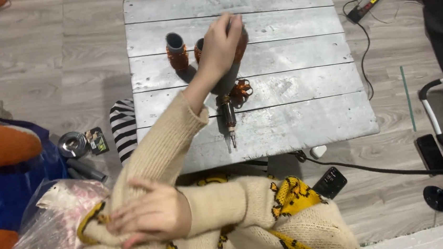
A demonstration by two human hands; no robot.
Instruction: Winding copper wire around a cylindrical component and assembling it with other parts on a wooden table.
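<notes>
My left hand [221, 44] gripped the motor rotor [228, 90], likely heavy, rigid; right hand [152, 214] lay open on my sleeve [153, 161] at six o'clock.

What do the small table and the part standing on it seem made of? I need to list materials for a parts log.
The table: wooden planks, painted silvery grey and worn, with visible board seams. The standing part: apparently a grey plastic or fibre tube wrapped in copper-coloured wire, glossy orange-brown; too small to be sure.

Cream, yellow and copper over grey

Cream sweater sleeve [160, 145] with yellow-black pattern; silver-grey plank table [279, 56]; copper-orange windings on the grey motor part [177, 51]; black-white striped cloth [123, 126].
</notes>
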